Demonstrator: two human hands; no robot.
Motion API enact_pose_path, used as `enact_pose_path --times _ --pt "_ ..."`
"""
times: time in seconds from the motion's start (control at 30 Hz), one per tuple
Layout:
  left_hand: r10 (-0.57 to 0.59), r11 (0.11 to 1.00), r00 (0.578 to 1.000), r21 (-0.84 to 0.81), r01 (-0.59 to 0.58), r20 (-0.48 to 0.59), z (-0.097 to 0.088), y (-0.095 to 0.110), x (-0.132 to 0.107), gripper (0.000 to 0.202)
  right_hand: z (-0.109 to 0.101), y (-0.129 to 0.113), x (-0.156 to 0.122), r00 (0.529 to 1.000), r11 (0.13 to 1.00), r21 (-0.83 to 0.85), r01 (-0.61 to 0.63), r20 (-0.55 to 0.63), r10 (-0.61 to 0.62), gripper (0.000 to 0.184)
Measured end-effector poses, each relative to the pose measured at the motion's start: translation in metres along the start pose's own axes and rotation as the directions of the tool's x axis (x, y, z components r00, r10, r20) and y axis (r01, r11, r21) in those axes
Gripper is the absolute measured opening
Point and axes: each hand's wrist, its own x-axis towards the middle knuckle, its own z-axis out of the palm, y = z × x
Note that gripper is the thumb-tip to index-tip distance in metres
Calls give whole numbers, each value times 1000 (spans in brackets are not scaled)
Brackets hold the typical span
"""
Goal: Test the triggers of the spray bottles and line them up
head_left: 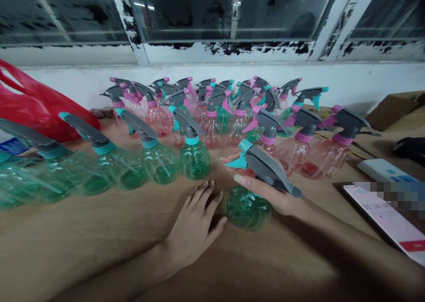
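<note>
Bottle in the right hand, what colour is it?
The bottle is green, best seen in the head view.

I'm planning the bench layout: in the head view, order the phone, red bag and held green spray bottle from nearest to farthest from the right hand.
1. Green spray bottle: held in the right hand.
2. Phone: to the hand's right.
3. Red bag: at the far left.

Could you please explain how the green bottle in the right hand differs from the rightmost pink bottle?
The green bottle has a teal nozzle and trigger; the pink bottle has pink ones. The right hand grips the green bottle around its neck, while no hand touches the pink bottle. Both are see-through, with grey spray heads.
</note>
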Motion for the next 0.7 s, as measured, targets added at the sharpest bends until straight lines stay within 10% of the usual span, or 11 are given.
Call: enact_pose_path --times 0.7 --pt "-4 1000 1000 -7 4 6 0 0 1 44 1 0 -1 1000 999 53 -10 -3 10 46"
